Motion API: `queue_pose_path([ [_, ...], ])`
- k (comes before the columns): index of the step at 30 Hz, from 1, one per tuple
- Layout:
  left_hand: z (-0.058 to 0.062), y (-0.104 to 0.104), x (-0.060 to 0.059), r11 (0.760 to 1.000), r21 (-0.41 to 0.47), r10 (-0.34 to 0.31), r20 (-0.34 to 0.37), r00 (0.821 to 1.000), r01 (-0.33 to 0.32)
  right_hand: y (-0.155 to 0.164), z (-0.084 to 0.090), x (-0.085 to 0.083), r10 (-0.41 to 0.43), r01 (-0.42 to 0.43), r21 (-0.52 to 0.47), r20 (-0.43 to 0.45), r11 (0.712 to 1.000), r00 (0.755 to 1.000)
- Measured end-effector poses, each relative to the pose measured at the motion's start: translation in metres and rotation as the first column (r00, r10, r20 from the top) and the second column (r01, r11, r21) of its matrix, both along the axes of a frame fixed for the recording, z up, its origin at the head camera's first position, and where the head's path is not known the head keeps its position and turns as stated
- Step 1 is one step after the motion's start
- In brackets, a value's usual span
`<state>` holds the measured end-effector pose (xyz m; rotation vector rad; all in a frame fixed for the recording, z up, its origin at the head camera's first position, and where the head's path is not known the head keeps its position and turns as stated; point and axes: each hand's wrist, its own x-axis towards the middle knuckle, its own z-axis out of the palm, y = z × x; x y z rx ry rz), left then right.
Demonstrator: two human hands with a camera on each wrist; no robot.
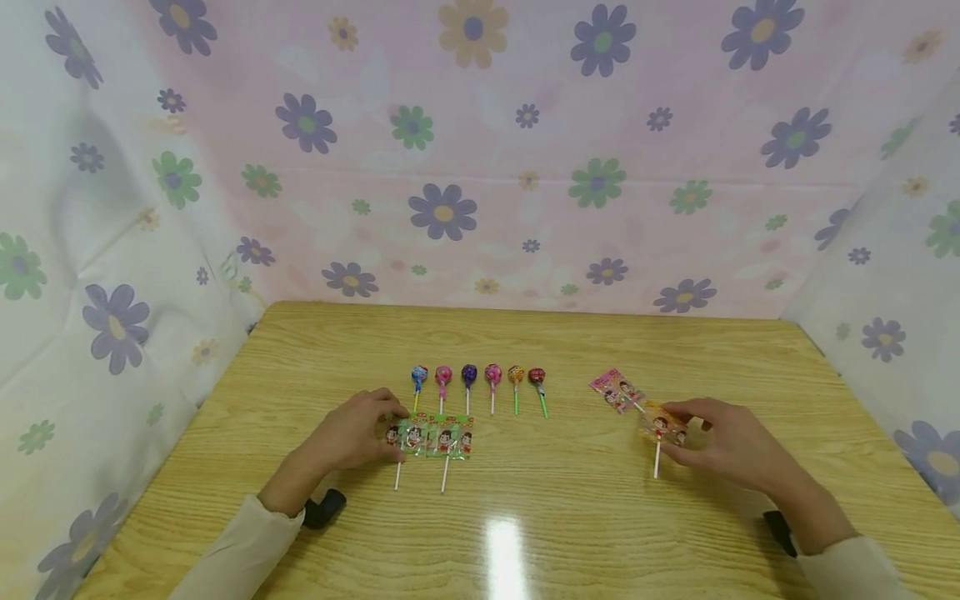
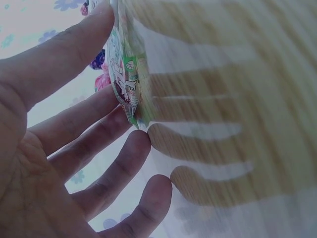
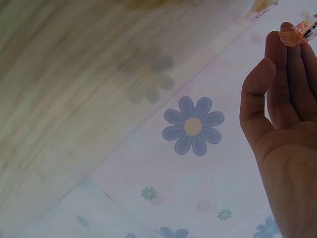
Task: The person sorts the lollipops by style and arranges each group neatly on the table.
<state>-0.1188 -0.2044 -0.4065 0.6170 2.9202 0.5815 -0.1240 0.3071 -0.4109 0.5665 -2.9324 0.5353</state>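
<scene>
My left hand (image 1: 362,435) grips a flat lollipop in a green clear packet (image 1: 413,434) by its edges, fingertips down at the table. The left wrist view shows the green packet (image 2: 130,84) edge-on between thumb and fingers. Right beside it lies a second green-packet lollipop (image 1: 452,438), its white stick toward me. My right hand (image 1: 731,437) holds an orange-packet lollipop (image 1: 658,425) at its right side. In the right wrist view only a corner of the orange packet (image 3: 296,34) shows at the fingertips. A pink-packet lollipop (image 1: 615,390) lies just behind it, tilted, its stick partly covered.
Several round lollipops stand in a row behind the green packets, from a blue one (image 1: 419,375) to a dark red one (image 1: 537,376), sticks toward me. The wooden table (image 1: 525,483) is bounded by flowered cloth (image 1: 487,242) at back and sides.
</scene>
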Motion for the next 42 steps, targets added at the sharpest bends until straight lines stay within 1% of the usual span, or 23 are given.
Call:
queue_pose_path([
  [11,0.000,0.001,0.000,1.000,-0.011,0.011,0.012,1.000,-0.011,-0.018,0.003,-0.004,0.043,-0.042,-0.031,0.012,0.999,0.999],
  [18,0.000,0.001,0.000,1.000,-0.007,0.007,0.007,1.000,-0.007,-0.027,0.002,-0.005,0.046,-0.045,-0.034,0.022,0.998,0.999],
  [24,-0.001,0.000,0.000,1.000,-0.004,0.010,0.010,1.000,-0.010,-0.034,0.000,-0.006,0.066,-0.066,-0.042,-0.001,0.997,0.998],
  [29,-0.001,0.001,0.000,1.000,0.000,0.009,0.005,1.000,-0.009,-0.039,-0.002,-0.008,0.081,-0.081,-0.051,0.000,0.995,0.997],
  [38,-0.002,0.001,0.000,1.000,-0.004,0.009,-0.009,1.000,-0.009,-0.050,-0.002,-0.010,0.109,-0.104,-0.111,0.041,0.988,0.993],
  [42,-0.003,0.000,-0.001,1.000,-0.005,0.010,-0.010,1.000,-0.010,-0.055,-0.001,-0.011,0.121,-0.115,-0.123,0.043,0.986,0.992],
])
